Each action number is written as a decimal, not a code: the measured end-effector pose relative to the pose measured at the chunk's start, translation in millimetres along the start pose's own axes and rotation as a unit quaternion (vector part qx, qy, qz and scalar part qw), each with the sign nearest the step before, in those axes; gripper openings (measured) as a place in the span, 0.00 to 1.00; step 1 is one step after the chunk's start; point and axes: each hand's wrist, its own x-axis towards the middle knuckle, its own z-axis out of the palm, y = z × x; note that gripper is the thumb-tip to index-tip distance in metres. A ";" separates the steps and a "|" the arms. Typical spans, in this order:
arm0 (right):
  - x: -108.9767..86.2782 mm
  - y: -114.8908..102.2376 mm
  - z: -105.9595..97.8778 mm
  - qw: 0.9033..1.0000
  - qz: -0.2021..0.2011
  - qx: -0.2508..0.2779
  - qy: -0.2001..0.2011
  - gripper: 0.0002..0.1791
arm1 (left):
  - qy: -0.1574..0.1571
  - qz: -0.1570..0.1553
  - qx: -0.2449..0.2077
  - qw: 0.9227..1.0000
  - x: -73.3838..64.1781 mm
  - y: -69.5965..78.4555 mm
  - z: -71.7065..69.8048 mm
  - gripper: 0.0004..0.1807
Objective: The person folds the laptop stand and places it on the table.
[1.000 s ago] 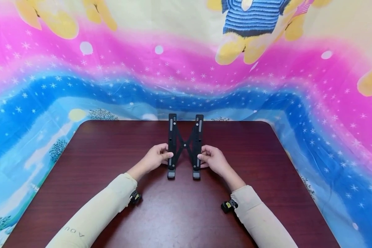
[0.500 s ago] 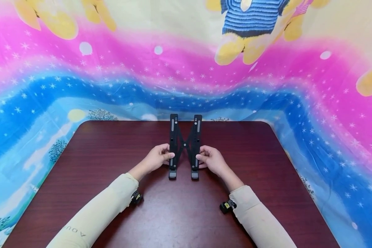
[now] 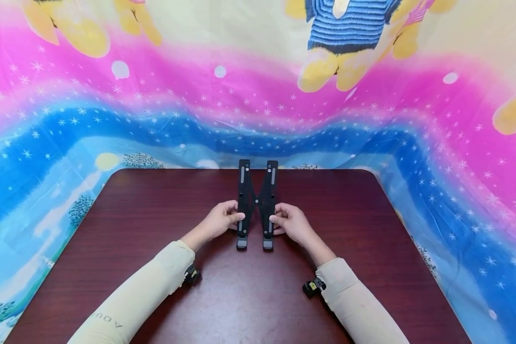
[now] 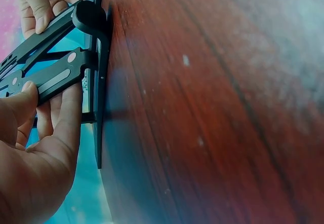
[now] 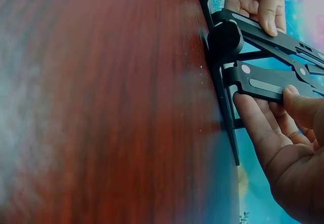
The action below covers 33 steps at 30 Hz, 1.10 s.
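A black folding laptop stand (image 3: 243,191) stands on the table, its two long arms joined by a crosspiece with a pivot in the middle. Grey pads line the arms, and hooked lips jut out at the near end. My left hand (image 3: 222,217) pinches the left arm near its lower end, thumb on top and fingers underneath. On the other side my right hand (image 3: 293,220) grips the right arm the same way. Both wrist views show the stand's arms (image 4: 58,79) raised above its base bars (image 5: 226,117), with each thumb pressed by a pad.
The dark red wooden table (image 3: 258,296) extends around the stand on all sides. A printed cloth (image 3: 258,105) with snowflakes and cartoon figures hangs behind and beside it. A small black camera (image 3: 191,274) sits at the left cuff, another camera (image 3: 314,286) at the right.
Both hands have moved inward, bringing the stand's two arms closer together. The crosspiece between them has folded narrower. Both hands keep their hold.
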 end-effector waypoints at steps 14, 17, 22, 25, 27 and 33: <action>-0.3 -0.7 3.1 1.000 -0.008 -0.005 0.003 0.03 | 0.002 0.004 0.010 1.000 4.4 -2.4 3.4 0.11; 0.5 -0.6 4.4 1.000 -0.009 -0.003 0.002 0.03 | 0.002 0.007 0.011 1.000 5.6 -3.4 3.8 0.11; 3.0 0.0 6.8 1.000 -0.010 0.008 0.003 0.03 | 0.005 0.010 0.021 1.000 6.4 -2.5 5.2 0.11; 3.7 -0.2 7.7 1.000 -0.009 0.014 0.003 0.04 | 0.007 0.011 0.019 1.000 7.1 -2.1 6.6 0.11; 3.7 -0.8 8.3 1.000 -0.008 0.015 0.004 0.03 | 0.008 0.010 0.016 1.000 7.5 -1.4 7.7 0.10; 4.2 -1.3 10.4 1.000 -0.009 0.017 0.005 0.04 | 0.005 0.003 0.007 1.000 9.5 0.1 9.8 0.04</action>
